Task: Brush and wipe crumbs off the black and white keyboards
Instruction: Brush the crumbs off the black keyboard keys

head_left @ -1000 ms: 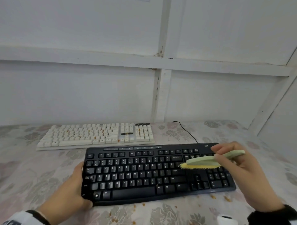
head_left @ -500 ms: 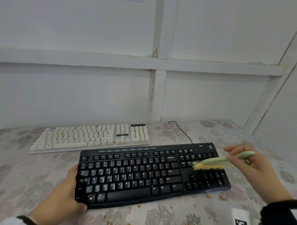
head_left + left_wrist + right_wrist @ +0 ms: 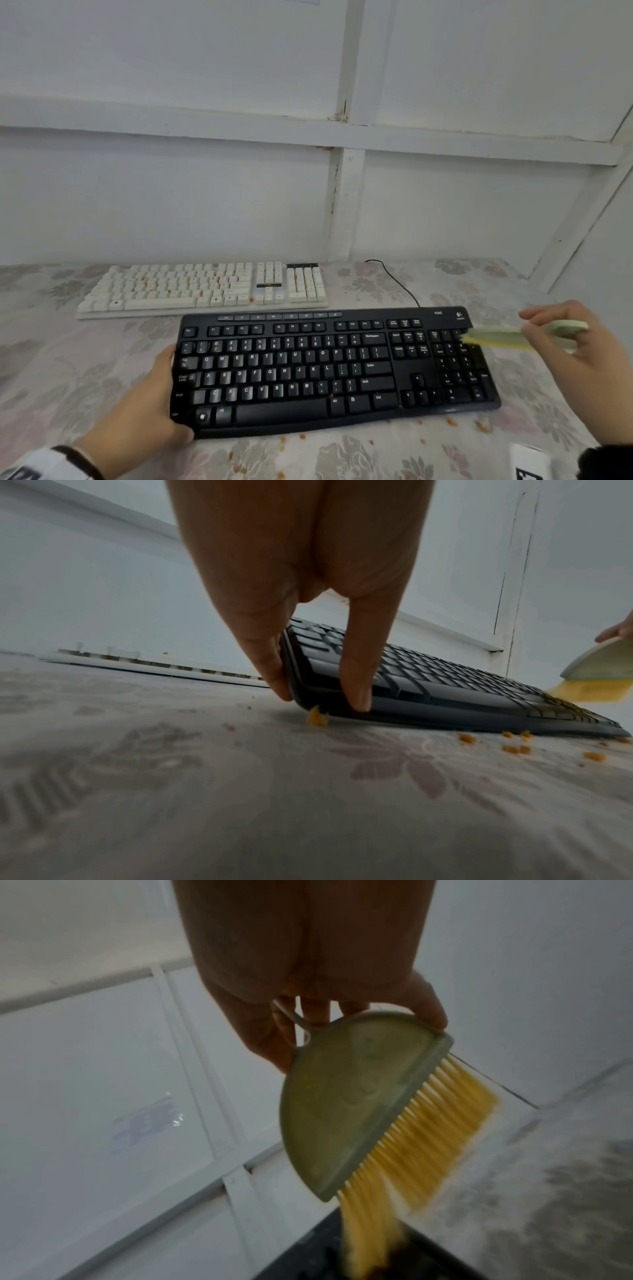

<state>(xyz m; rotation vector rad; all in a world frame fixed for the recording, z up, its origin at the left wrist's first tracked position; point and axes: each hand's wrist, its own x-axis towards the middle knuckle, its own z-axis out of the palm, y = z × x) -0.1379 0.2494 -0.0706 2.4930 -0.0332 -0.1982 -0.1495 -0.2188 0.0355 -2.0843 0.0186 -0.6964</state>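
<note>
The black keyboard (image 3: 329, 370) lies on the flowered cloth in front of me. My left hand (image 3: 161, 404) grips its left end, thumb and finger clamped on the edge (image 3: 298, 674). My right hand (image 3: 579, 339) holds a pale green brush (image 3: 507, 337) with yellow bristles (image 3: 431, 1139) over the keyboard's number pad at the right end; the bristle tips touch the keyboard's corner (image 3: 373, 1259). Behind it the white keyboard (image 3: 205, 287) lies with orange crumbs (image 3: 202, 293) among its keys.
Orange crumbs (image 3: 452, 422) are scattered on the cloth in front of and to the right of the black keyboard (image 3: 514, 748). Its black cable (image 3: 394, 279) runs back toward the white panelled wall (image 3: 239, 192). A white tagged object (image 3: 529, 462) sits at the bottom right edge.
My right hand has swept the brush to the right, from the keys beside Enter to the number pad's far right edge. The left hand stays on the keyboard's left end.
</note>
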